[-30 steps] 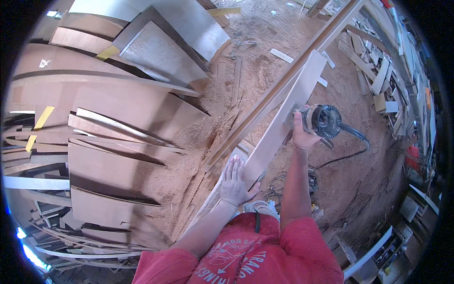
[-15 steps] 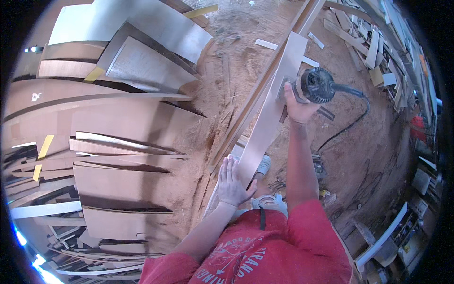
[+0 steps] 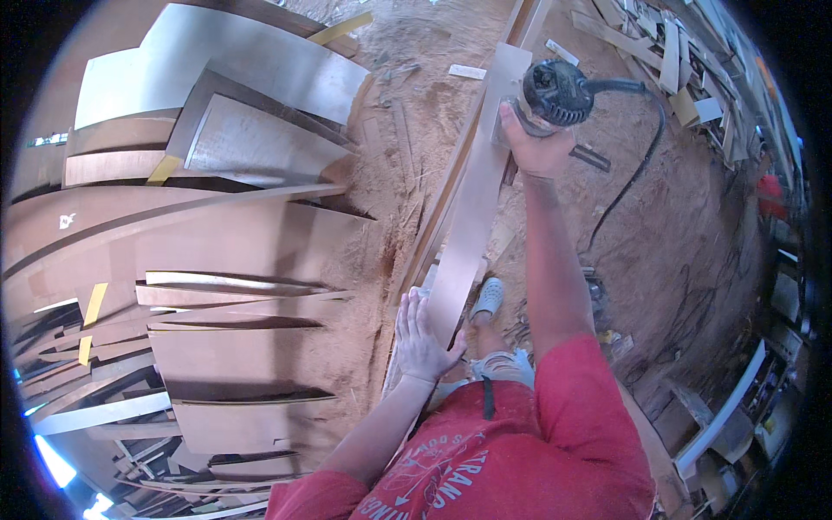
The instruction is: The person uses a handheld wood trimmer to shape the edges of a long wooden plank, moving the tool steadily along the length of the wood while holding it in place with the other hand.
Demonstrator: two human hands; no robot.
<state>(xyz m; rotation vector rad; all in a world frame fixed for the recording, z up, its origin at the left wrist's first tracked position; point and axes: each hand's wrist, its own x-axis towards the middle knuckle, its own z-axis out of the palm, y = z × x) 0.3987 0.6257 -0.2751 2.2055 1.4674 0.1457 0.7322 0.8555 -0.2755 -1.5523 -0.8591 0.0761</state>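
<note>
A long, narrow, smooth pale-brown board (image 3: 472, 208) runs away from me, lying along a wooden beam (image 3: 440, 204). My right hand (image 3: 541, 152) is closed around a corded power tool that looks like a trim router (image 3: 557, 90), with a round black vented top. Its base rests on the board near the far end; the cutting part is hidden. At the near end, my left hand (image 3: 421, 342) lies flat on the board's left side, fingers stretched forward and thumb spread. It holds no tool.
Stacked wooden panels (image 3: 234, 368) fill the left side. Sawdust (image 3: 390, 156) covers the ground. The black cord (image 3: 646, 178) loops down at the right of the router. Scrap wood (image 3: 672, 56) is piled at the far right. My shoe (image 3: 490, 296) is beside the board.
My right hand has pushed the router farther along the board, toward its far end. My left hand stays flat at the near end. The view has shifted slightly.
</note>
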